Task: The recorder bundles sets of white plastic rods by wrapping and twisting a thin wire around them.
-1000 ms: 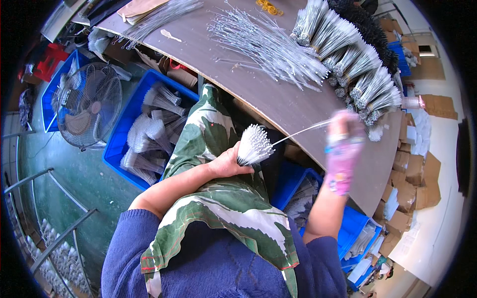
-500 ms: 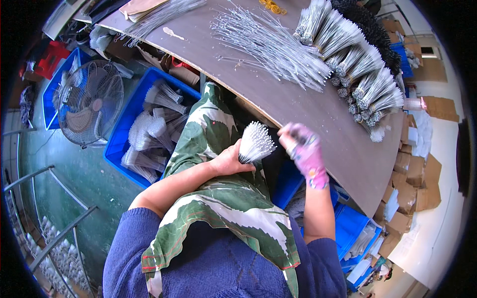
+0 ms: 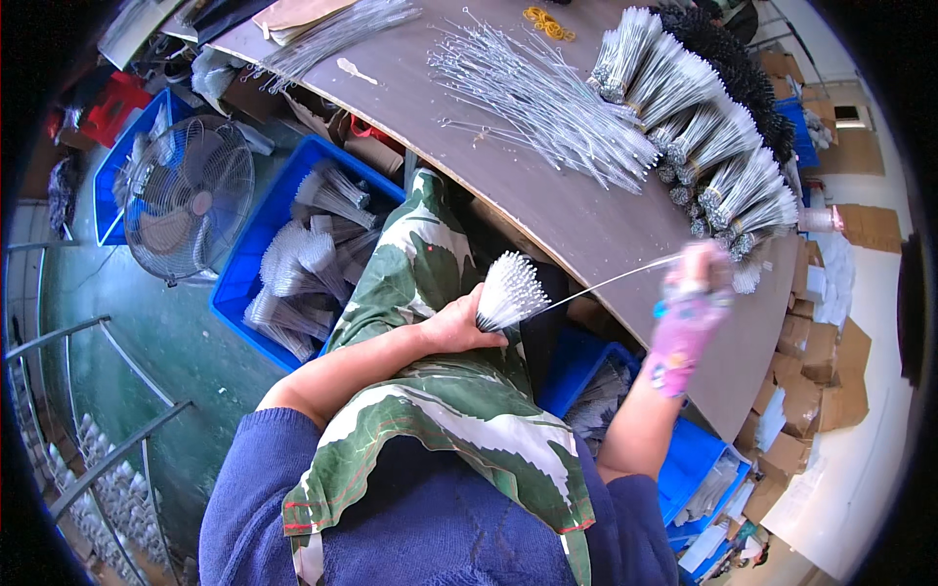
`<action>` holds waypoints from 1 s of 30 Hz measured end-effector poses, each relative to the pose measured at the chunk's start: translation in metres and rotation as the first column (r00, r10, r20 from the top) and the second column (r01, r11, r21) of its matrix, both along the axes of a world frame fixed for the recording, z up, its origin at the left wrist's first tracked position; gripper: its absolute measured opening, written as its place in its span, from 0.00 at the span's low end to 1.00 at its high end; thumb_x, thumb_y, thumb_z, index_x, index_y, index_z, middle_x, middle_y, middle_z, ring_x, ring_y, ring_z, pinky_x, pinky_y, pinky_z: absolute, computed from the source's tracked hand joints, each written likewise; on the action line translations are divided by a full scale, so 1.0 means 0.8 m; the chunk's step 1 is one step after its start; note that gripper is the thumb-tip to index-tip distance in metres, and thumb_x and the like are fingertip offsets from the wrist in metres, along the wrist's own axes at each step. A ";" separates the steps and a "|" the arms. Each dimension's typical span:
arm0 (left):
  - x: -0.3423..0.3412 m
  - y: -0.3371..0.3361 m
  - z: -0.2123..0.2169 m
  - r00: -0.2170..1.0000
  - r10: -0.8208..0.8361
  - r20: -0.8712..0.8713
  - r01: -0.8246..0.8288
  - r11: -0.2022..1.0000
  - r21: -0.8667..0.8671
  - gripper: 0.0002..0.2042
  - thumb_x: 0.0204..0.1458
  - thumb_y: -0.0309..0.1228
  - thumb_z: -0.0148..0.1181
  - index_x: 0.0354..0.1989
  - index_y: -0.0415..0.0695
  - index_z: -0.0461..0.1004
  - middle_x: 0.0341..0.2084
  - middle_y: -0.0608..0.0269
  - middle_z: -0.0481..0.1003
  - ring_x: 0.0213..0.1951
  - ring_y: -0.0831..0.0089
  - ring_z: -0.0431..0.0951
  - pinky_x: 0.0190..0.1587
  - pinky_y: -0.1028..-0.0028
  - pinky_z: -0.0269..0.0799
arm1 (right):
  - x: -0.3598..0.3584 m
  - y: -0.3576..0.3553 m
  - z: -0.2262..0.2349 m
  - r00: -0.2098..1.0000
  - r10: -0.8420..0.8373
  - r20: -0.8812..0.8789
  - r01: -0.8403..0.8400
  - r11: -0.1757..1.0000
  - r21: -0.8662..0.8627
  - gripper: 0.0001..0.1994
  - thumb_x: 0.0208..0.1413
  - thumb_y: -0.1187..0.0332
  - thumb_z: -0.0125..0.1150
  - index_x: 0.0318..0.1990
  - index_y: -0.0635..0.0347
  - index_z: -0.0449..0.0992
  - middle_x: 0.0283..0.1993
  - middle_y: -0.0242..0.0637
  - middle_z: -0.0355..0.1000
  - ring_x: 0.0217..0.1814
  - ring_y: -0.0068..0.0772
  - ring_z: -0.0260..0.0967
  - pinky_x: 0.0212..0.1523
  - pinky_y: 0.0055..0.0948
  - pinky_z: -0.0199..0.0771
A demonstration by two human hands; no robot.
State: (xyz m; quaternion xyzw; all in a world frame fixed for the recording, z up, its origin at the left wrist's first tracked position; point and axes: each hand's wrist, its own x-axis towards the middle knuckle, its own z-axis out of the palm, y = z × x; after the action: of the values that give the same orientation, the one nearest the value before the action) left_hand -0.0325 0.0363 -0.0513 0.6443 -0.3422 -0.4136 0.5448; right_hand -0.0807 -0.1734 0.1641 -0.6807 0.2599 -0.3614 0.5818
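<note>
My left hand is closed around a bundle of thin wire brushes, held over my lap with the white tips fanned upward. My right hand, in a pink patterned glove, is raised over the table's near edge and smeared by motion. A thin pale strand runs taut from the bundle up to the right hand's closed fingers. Whether it is a wire or a stretched band cannot be made out. A camouflage apron covers my lap beneath the bundle.
On the brown table lie loose looped wires, tied brush bundles, black brushes and yellow rubber bands. A blue crate of bundles and a fan stand left. Another blue bin sits under the table edge.
My right hand has swung right and away from the bundle, and a taut strand now stretches between them. My left hand still grips the bundle. The view has shifted slightly.
</note>
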 end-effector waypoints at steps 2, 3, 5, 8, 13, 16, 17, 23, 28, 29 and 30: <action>-0.002 -0.001 0.001 1.000 0.013 0.006 -0.013 0.999 -0.051 0.41 0.38 0.40 0.70 0.57 0.37 0.52 0.46 0.42 0.69 0.52 0.52 0.69 0.54 0.63 0.63 | 0.012 -0.034 0.025 0.994 -0.104 0.046 0.104 0.995 0.008 0.03 0.59 0.70 0.51 0.34 0.56 0.68 0.24 0.29 0.65 0.19 0.17 0.61 0.16 0.14 0.55; -0.002 -0.002 0.004 1.000 0.008 0.008 -0.008 1.000 -0.023 0.39 0.38 0.40 0.70 0.56 0.38 0.53 0.45 0.42 0.70 0.51 0.51 0.70 0.53 0.63 0.64 | 0.024 -0.050 0.021 0.992 -0.101 0.080 0.106 0.993 -0.057 0.04 0.60 0.69 0.50 0.34 0.57 0.69 0.21 0.29 0.66 0.16 0.17 0.59 0.13 0.14 0.51; -0.005 -0.003 0.008 1.000 -0.001 0.007 0.001 1.000 0.002 0.38 0.39 0.40 0.69 0.55 0.38 0.54 0.44 0.42 0.70 0.50 0.51 0.70 0.53 0.62 0.64 | 0.050 -0.068 0.002 0.987 -0.113 0.116 0.108 0.993 0.053 0.02 0.58 0.72 0.52 0.33 0.57 0.70 0.24 0.35 0.71 0.17 0.22 0.66 0.12 0.16 0.56; -0.008 -0.004 0.009 1.000 -0.003 0.013 0.003 1.000 -0.012 0.34 0.40 0.39 0.68 0.51 0.38 0.56 0.42 0.42 0.71 0.48 0.49 0.71 0.51 0.62 0.65 | 0.069 -0.083 -0.058 0.979 -0.175 0.103 0.141 0.951 0.273 0.03 0.58 0.71 0.52 0.33 0.58 0.70 0.26 0.37 0.72 0.18 0.23 0.67 0.11 0.16 0.56; -0.009 -0.002 0.009 0.998 0.011 0.054 -0.009 1.000 -0.026 0.32 0.41 0.39 0.67 0.49 0.38 0.56 0.40 0.40 0.71 0.47 0.47 0.71 0.50 0.61 0.66 | 0.048 -0.026 -0.084 0.970 -0.169 -0.174 0.212 0.939 0.270 0.05 0.57 0.68 0.55 0.34 0.60 0.71 0.29 0.35 0.72 0.15 0.18 0.62 0.13 0.15 0.55; -0.006 0.000 0.019 0.999 0.012 0.038 -0.011 1.000 -0.025 0.31 0.41 0.39 0.67 0.48 0.38 0.56 0.40 0.40 0.71 0.46 0.47 0.71 0.49 0.60 0.66 | 0.016 0.033 -0.087 0.916 0.344 -0.207 -0.306 0.932 0.195 0.05 0.51 0.80 0.59 0.33 0.58 0.74 0.32 0.28 0.71 0.34 0.18 0.67 0.36 0.20 0.70; -0.006 0.000 0.016 0.999 0.008 0.039 -0.007 1.000 -0.025 0.31 0.41 0.39 0.67 0.48 0.38 0.56 0.40 0.40 0.71 0.46 0.47 0.71 0.49 0.60 0.66 | 0.010 0.046 -0.084 0.818 0.474 -0.325 -0.425 0.880 0.211 0.05 0.49 0.81 0.60 0.32 0.60 0.74 0.30 0.27 0.71 0.35 0.17 0.67 0.38 0.18 0.68; -0.009 -0.004 0.014 0.998 -0.018 0.052 0.017 1.000 0.006 0.31 0.41 0.39 0.67 0.47 0.37 0.56 0.39 0.39 0.71 0.45 0.46 0.72 0.48 0.60 0.67 | 0.004 0.057 -0.066 0.565 0.468 -0.680 -0.743 0.647 -0.172 0.08 0.45 0.74 0.62 0.35 0.64 0.75 0.32 0.40 0.70 0.35 0.37 0.69 0.40 0.30 0.69; -0.012 -0.005 0.005 0.995 -0.058 0.082 0.060 0.998 -0.015 0.32 0.41 0.39 0.67 0.49 0.37 0.55 0.40 0.39 0.71 0.46 0.46 0.71 0.49 0.60 0.66 | 0.024 0.072 -0.009 0.273 0.391 -0.879 -0.887 0.456 -0.073 0.14 0.43 0.67 0.59 0.40 0.56 0.77 0.39 0.41 0.70 0.44 0.46 0.69 0.45 0.39 0.69; -0.012 -0.006 0.000 0.993 -0.072 0.098 0.074 0.997 -0.024 0.32 0.41 0.39 0.67 0.49 0.37 0.55 0.41 0.39 0.71 0.47 0.47 0.71 0.49 0.60 0.66 | 0.026 0.076 -0.007 0.201 0.296 -0.934 -0.881 0.471 -0.040 0.16 0.41 0.67 0.59 0.41 0.56 0.77 0.42 0.42 0.70 0.47 0.45 0.69 0.48 0.39 0.69; -0.011 -0.009 -0.005 0.993 -0.093 0.074 0.094 0.996 -0.006 0.33 0.41 0.39 0.67 0.50 0.38 0.55 0.41 0.39 0.70 0.47 0.47 0.71 0.50 0.61 0.66 | 0.030 0.075 -0.011 0.166 0.251 -0.954 -0.889 0.457 -0.034 0.15 0.41 0.67 0.59 0.41 0.57 0.76 0.43 0.43 0.70 0.47 0.46 0.69 0.47 0.39 0.69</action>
State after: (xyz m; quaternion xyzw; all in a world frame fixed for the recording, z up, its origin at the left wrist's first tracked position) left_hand -0.0416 0.0294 -0.0557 0.6395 -0.3938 -0.4131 0.5151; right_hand -0.0566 -0.1134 0.1555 -0.9450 0.0744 0.2445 0.2043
